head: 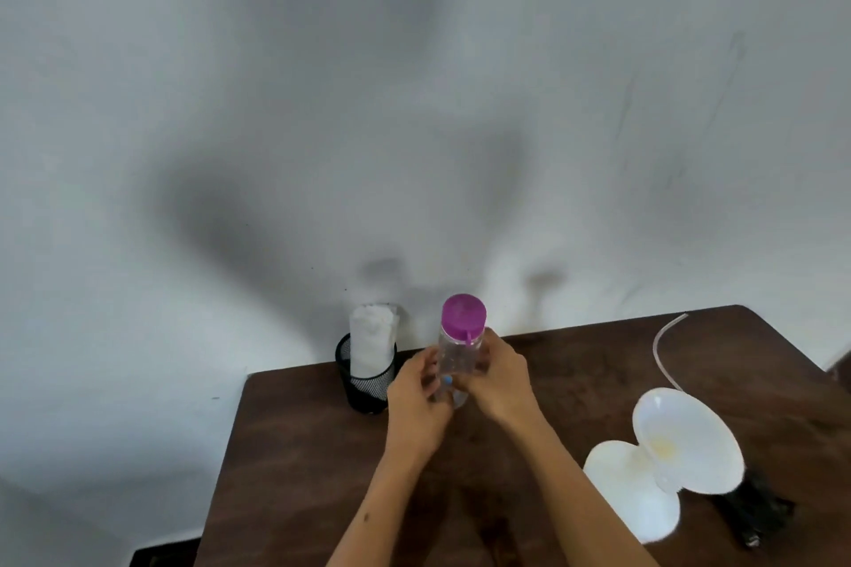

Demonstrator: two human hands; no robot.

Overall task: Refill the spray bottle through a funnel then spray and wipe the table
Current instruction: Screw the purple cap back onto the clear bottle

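While both hands close round the clear bottle, the step in hand looks like getting its purple cap off so the water can be poured, and that goes best if one hand holds the body still and upright on the tabletop (322, 451) while the other turns only the cap, keeping the bottle clear of the far edge. On the right, near the person, the white funnel (688, 440) sits in the mouth of the spray bottle (633, 493), well apart from the hands. At the far left a black mesh cup (366, 382) holds a rolled white cloth (372, 343). Between these stands the clear bottle (456, 359), capped in purple (463, 318). The left hand (416, 401) curls its fingers round the lower body; the right hand (499, 378) wraps the other side.
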